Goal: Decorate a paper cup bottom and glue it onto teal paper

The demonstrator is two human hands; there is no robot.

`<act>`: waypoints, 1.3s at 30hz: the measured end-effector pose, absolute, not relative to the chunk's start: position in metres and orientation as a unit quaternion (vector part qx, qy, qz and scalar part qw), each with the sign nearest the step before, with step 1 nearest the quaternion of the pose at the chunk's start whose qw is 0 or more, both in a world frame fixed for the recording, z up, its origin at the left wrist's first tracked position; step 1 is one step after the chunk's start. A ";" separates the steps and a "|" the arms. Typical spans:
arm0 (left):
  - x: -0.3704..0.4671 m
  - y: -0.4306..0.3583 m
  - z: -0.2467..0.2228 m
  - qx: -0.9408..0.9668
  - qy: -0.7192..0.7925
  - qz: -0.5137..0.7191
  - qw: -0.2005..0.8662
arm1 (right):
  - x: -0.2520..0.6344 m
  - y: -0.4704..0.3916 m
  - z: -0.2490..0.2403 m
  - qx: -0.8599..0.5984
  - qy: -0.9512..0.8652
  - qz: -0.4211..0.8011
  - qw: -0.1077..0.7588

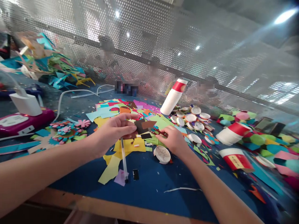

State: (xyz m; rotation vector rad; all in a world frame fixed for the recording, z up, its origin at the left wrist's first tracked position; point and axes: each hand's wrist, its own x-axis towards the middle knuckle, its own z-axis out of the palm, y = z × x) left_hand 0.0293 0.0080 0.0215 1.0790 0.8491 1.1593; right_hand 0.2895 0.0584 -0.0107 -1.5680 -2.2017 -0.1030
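Note:
My left hand point(121, 126) is closed, pinching a piece of dark paper point(139, 126) between thumb and fingers. A brown pointed paper piece point(149, 124) shows at the right end of the dark one; whether they are joined I cannot tell. My right hand point(172, 138) is closed around what look like small scissors point(162, 133) with dark red handles, close to the paper. A clear pen point(123, 160) with a black end extends below my left hand over yellow paper point(130, 145). Just below my right hand is a round white paper-cup base point(162, 154).
Colored paper scraps cover the middle. A tilted stack of paper cups point(173, 98) stands behind cut cup bases point(191, 117). More red-and-white cups point(235, 159) lie right. A purple power strip point(28, 119) with a white charger point(26, 104) sits left, before a perforated metal screen point(140, 46).

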 end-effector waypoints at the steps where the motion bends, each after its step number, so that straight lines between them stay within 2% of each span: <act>1: 0.029 0.008 0.022 0.476 0.367 0.505 0.620 | 0.290 0.056 -0.008 -0.570 -0.790 -0.045 0.221; 8: 0.029 0.008 0.021 0.479 0.337 0.507 0.633 | 0.289 0.046 0.001 -0.620 -0.752 -0.078 0.211; 12: 0.028 0.005 0.023 0.483 0.334 0.501 0.636 | 0.285 0.044 -0.002 -0.646 -0.737 -0.058 0.189; 15: 0.026 0.004 0.023 0.487 0.320 0.501 0.640 | 0.286 0.044 0.003 -0.646 -0.735 -0.025 0.205; 21: 0.024 0.004 0.026 0.514 0.318 0.498 0.622 | 0.296 0.017 0.027 -0.588 -0.761 0.123 0.246; 26: 0.024 0.003 0.030 0.500 0.342 0.513 0.609 | 0.286 -0.011 0.025 -0.506 -0.708 0.376 0.319; 29: 0.024 0.002 0.032 0.522 0.350 0.503 0.593 | 0.276 -0.015 0.017 -0.481 -0.655 0.461 0.357; 33: 0.024 0.003 0.032 0.551 0.360 0.501 0.562 | 0.272 -0.015 0.012 -0.477 -0.589 0.510 0.407; 39: 0.025 0.004 0.028 0.544 0.359 0.513 0.559 | 0.270 -0.020 0.011 -0.474 -0.550 0.533 0.436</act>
